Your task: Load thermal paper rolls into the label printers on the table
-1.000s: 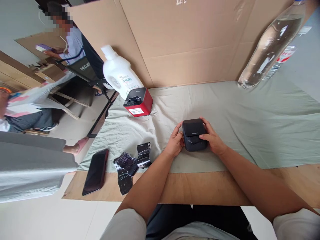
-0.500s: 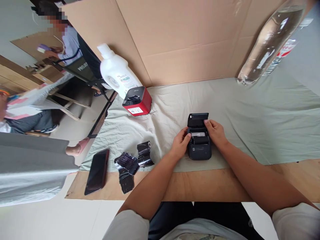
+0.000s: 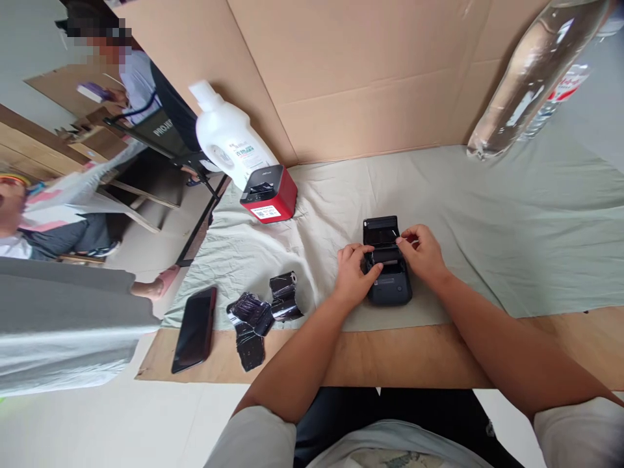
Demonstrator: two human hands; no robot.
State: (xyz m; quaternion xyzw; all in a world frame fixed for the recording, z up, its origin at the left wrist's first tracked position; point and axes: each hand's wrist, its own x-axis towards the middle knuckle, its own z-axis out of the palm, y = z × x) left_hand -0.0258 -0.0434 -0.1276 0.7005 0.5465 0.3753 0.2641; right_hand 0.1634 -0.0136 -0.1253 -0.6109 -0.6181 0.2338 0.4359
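A small black label printer (image 3: 390,291) lies on the cloth with its lid (image 3: 376,224) raised. A shiny black film roll (image 3: 385,256) sits in its open bay. My left hand (image 3: 355,274) grips the printer's left side, its thumb over the bay and its index finger by the roll's left end. At the upper right of the bay, my right hand (image 3: 425,255) has thumb and index finger pinched close to the roll and lid. What those fingertips hold is too small to make out; a thin white glint shows beside them.
Crumpled black film pieces (image 3: 249,325), a curled film roll (image 3: 285,298) and a phone (image 3: 195,330) lie to the left. Behind stand a red-and-black box-shaped device (image 3: 270,195), a white jug (image 3: 231,133), a cardboard wall (image 3: 370,71) and a large water bottle (image 3: 526,84). People sit at far left.
My left thumb and index finger have moved over the bay. My right hand has left the lid's edge and pinches lower, by the roll. Black film now covers more of the bay's upper part.
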